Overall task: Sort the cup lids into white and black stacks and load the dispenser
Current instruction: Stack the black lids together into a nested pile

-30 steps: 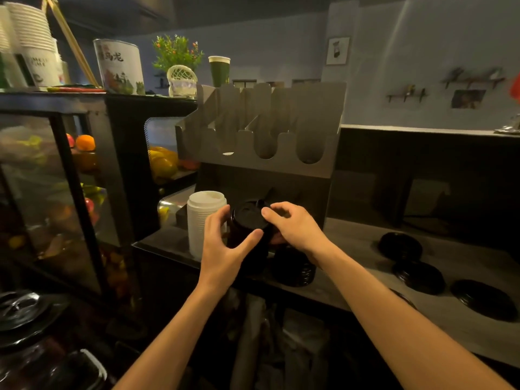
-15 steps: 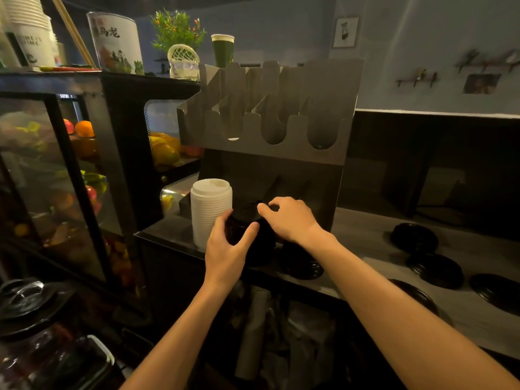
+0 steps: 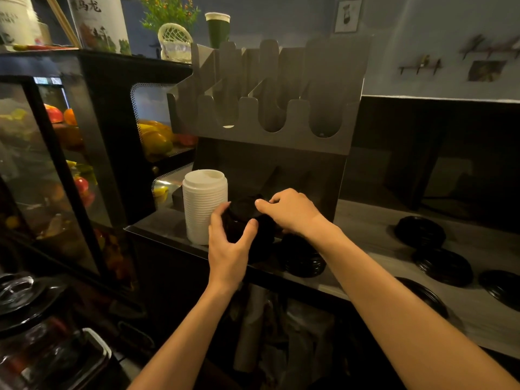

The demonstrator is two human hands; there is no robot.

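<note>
Several upward-opening slots of the steel lid dispenser (image 3: 270, 116) rise above and behind both hands. Below it on the counter (image 3: 371, 229) the white lid stack (image 3: 204, 206) stands upright. The black lid stack (image 3: 246, 213) stands just beside it on the right, its long axis vertical and its tops facing up. The left hand (image 3: 228, 246) curls round its near side and the right hand (image 3: 291, 212) clasps its top, so neither is nearer. Loading probably means lifting up and back.
</note>
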